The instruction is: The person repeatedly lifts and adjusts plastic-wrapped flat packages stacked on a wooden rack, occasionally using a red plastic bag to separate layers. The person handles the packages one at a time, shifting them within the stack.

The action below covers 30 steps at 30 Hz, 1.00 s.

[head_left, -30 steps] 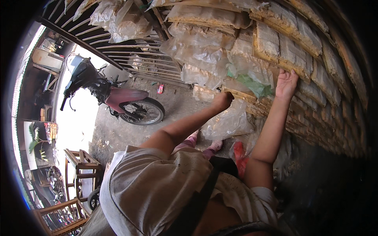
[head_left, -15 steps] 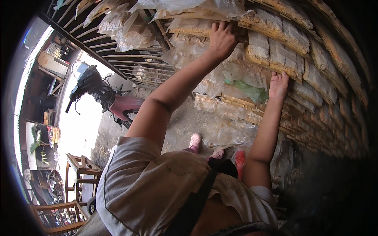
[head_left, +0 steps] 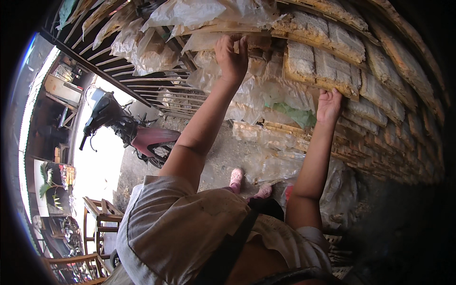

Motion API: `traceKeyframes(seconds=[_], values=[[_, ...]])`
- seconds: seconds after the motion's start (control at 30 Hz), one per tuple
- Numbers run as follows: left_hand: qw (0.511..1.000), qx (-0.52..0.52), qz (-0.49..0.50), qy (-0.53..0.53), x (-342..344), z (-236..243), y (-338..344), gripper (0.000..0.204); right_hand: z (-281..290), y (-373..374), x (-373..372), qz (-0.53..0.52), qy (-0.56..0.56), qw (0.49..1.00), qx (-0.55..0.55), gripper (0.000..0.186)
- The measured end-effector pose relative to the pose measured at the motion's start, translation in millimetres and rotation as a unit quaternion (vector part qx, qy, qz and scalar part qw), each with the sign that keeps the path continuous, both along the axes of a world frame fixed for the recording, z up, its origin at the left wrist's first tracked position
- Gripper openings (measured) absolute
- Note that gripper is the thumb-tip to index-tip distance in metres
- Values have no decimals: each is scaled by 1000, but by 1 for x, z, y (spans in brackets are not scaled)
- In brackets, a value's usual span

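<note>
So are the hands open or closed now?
Left hand: half-curled by plastic sheet; hold unclear.
Right hand: curled at edge of pale slab; hold unclear.

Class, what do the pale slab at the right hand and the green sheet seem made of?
Pale slab at the right hand: possibly a pressed, crumbly material; matt, rough, ragged yellowish edge; exact substance unclear.
Green sheet: probably thin plastic film; translucent, crumpled folds.

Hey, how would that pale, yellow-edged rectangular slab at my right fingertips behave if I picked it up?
The pale, yellow-edged rectangular slab would probably shed crumbs, since its surface looks rough and its edges ragged. It might split crosswise, as its top looks divided into sections. It seems fairly stiff, with no obvious sag near the right hand.
</note>
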<state>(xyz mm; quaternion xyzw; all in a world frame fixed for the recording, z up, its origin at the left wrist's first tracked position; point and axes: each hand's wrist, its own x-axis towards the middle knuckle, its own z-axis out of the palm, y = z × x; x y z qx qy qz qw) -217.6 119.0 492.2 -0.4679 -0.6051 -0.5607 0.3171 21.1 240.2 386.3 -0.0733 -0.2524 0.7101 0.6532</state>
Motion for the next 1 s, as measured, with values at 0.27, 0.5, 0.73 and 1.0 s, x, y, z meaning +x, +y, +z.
traceKeyframes(seconds=[0.27,0.5,0.73,1.0], values=[[995,38,41,-77,-1,-15,-142,5,6,-3,0,9,30,999,-11,32],[959,-89,-109,-244,-8,-59,-259,6,8,-7,-4,-7,5,1000,6,32],[751,-161,-93,-634,9,-84,-181,49,15,-13,-3,2,-30,999,25,34],[844,-218,-127,-474,9,-99,-218,26,19,-12,2,-1,-64,997,40,37]])
